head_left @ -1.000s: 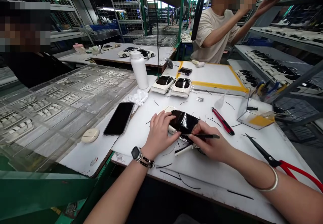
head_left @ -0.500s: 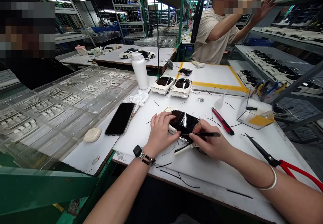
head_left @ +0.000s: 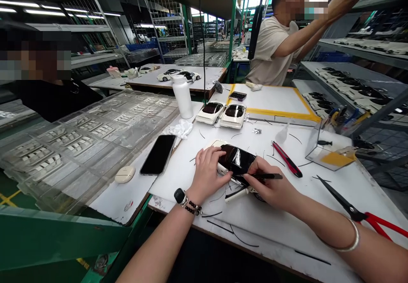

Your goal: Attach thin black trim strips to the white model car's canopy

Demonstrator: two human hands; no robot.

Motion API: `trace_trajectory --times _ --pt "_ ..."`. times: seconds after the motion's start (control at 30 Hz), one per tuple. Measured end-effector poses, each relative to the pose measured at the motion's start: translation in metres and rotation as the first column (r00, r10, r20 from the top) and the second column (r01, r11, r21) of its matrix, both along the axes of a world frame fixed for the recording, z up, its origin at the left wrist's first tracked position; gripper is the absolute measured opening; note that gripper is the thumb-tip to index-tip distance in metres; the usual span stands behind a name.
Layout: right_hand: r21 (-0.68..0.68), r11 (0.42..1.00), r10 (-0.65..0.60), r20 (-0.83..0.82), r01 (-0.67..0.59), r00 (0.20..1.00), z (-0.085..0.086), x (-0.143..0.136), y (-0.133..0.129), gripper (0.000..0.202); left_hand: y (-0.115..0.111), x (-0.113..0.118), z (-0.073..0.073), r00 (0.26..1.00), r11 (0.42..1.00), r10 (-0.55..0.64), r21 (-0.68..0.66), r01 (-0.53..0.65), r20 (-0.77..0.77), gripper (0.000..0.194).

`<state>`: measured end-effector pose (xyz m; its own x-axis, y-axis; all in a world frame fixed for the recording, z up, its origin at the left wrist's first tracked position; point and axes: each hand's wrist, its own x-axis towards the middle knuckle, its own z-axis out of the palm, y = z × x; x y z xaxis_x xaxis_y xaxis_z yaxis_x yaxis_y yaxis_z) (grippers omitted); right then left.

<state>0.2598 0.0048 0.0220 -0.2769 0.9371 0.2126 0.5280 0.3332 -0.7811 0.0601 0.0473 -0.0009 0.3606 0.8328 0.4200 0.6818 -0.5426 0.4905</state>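
Note:
A white model car [head_left: 237, 156] with a glossy black roof lies in front of me on the white worktop. My left hand [head_left: 208, 171] grips its left end, thumb on the near side and fingers over the top. Black tweezers [head_left: 269, 176] are pinched in my right hand [head_left: 272, 189], their tips at the car's near side. Whatever is between the tips is too small to make out. A white panel with a black edge [head_left: 235, 195], apparently an open door, sticks out toward me below the tweezers. My right hand hides part of the car's right end.
Two finished-looking model cars [head_left: 233, 116] stand behind. Right of my hands lie a red utility knife [head_left: 287, 159], red-handled scissors [head_left: 352, 210] and a clear tool box [head_left: 330, 149]. Leftward are a phone [head_left: 157, 154], an earbud case [head_left: 125, 174], a white bottle [head_left: 182, 98] and parts trays [head_left: 105, 147].
The view has shifted slightly, so everything sits a little lower and further right. Both hands keep their hold on the car and tweezers. The person at the back reaches higher toward the shelf.

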Motion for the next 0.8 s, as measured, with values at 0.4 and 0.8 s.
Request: trace_trajectory --times 0.4,0.8 --pt "-0.033 0.998 0.046 0.003 -0.046 0.999 -0.0058 -0.0023 -0.0002 0.019 -0.0018 -0.0016 -0.0007 1.0 1.0 0.011 0.011 -0.011 -0.001 0.048" --pt "-0.066 0.996 0.068 0.042 -0.065 0.997 -0.0027 -0.0018 0.0008 0.018 -0.0012 -0.0012 -0.0022 1.0 1.0 0.007 0.029 -0.008 0.013 0.046"
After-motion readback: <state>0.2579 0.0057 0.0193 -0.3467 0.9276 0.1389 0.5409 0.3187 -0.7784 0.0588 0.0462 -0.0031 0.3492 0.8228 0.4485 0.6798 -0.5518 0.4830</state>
